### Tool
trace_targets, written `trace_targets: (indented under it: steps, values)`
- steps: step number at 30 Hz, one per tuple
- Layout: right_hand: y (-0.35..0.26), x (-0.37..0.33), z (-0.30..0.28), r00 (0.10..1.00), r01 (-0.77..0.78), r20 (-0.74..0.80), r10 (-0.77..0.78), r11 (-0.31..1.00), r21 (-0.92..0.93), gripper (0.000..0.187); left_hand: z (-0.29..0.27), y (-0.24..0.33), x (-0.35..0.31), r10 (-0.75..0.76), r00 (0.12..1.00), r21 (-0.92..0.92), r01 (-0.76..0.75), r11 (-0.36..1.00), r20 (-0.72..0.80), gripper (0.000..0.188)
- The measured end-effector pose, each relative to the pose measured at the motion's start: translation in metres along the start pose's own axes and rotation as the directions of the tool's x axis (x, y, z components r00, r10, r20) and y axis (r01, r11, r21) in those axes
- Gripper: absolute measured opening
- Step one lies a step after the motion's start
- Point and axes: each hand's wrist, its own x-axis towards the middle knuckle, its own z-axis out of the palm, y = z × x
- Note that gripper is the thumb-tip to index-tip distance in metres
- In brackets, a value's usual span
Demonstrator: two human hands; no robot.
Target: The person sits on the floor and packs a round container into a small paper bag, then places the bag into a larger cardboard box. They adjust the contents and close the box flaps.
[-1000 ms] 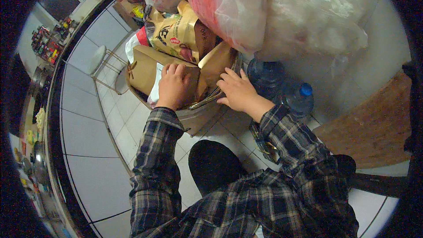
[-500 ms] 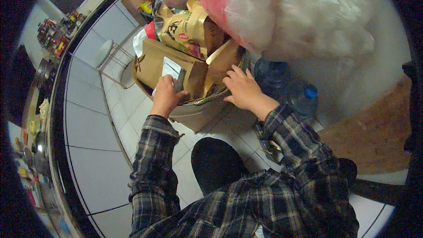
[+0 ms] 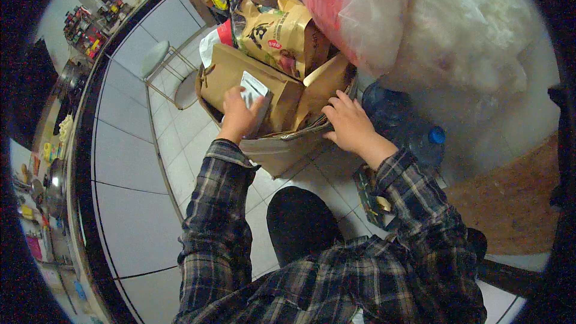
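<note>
A small flat white-and-grey box (image 3: 255, 86) is in my left hand (image 3: 238, 115), gripped between thumb and fingers. It is held above the near left side of a cardboard box (image 3: 279, 155) filled with paper packaging. Under it lies folded brown cardboard (image 3: 231, 72). My right hand (image 3: 351, 123) is at the box's right near rim, fingers stretched and apart; whether it presses on the rim I cannot tell. Behind the folded cardboard, a gold-brown printed paper bag (image 3: 273, 33) sticks up. The lower part of the white-and-grey box is hidden by my left hand.
Large plastic sacks, one red and white (image 3: 354, 12) and one cloudy clear (image 3: 468, 30), loom at the upper right. Below them stand blue water jugs (image 3: 429, 144). A stool (image 3: 157, 60) and a counter with white cabinets (image 3: 132, 162) are on the left. A dark carton (image 3: 373, 198) lies near my right forearm.
The view has shifted, so the scene sits slightly lower and farther right. My left hand has tilted the white-and-grey box a little. My right hand stays by the rim.
</note>
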Motion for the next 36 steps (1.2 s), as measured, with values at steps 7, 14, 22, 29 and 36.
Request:
trace_targets:
  steps: [7, 14, 22, 29, 36]
  values:
    - [0.002, 0.002, 0.004, 0.998, 0.019, -0.053, -0.017, 1.000, 0.022, 0.056, -0.002, 0.024, 0.042, 0.521, 0.853, -0.043, -0.522, 0.852, -0.036, 0.024]
    - [0.001, 0.001, 0.005, 0.998, 0.027, -0.061, -0.026, 1.000, 0.011, 0.058, 0.022, 0.044, 0.063, 0.453, 0.889, 0.142, -0.459, 0.877, 0.072, 0.006]
    - [-0.002, 0.003, 0.006, 0.999, 0.010, -0.051, -0.009, 1.000, 0.026, 0.058, 0.027, 0.039, 0.066, 0.524, 0.852, 0.023, -0.524, 0.852, 0.011, 0.012]
    - [-0.001, 0.000, 0.002, 0.999, 0.007, -0.050, -0.007, 1.000, 0.012, 0.059, 0.028, -0.040, 0.057, -0.212, 0.976, -0.060, 0.209, 0.976, -0.047, 0.070]
    - [-0.001, 0.001, 0.004, 0.999, 0.014, -0.030, -0.014, 1.000, 0.017, 0.060, 0.063, -0.131, 0.057, -0.412, 0.853, 0.377, 0.284, 0.882, 0.322, 0.096]
